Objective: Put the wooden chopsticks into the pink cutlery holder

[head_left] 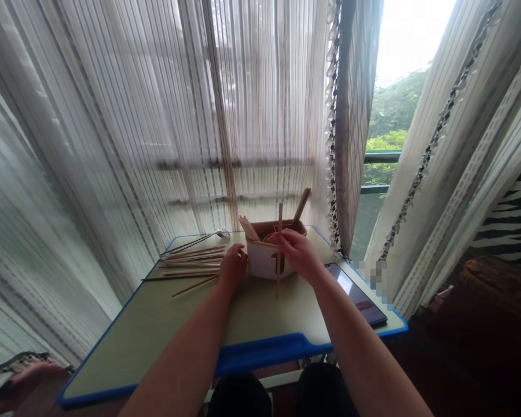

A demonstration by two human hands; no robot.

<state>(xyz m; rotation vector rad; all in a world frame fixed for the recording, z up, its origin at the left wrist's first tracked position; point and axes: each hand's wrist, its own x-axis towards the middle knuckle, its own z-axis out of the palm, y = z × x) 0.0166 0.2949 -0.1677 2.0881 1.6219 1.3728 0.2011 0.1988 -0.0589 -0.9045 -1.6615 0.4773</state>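
In my right hand (296, 248) a pair of wooden chopsticks (279, 272) is pinched upright, in front of a white utensil box (260, 260) with a brown inside. Light sticks (248, 227) stand in the box's left side, and a darker bundle of sticks (302, 205) leans out at its right. My left hand (234, 265) rests by the box's left side, fingers loosely curved and partly apart, holding nothing I can see; whether it touches the box I cannot tell. Left of it several chopsticks (191, 260) lie roughly side by side, their right ends partly behind the hand.
Metal cutlery (200, 239), probably spoons, lies at the table's back left. A dark tablet or phone (358, 298) lies at the right edge. The pale table (156, 341) has a blue rim. Sheer curtains (156, 116) hang close behind it.
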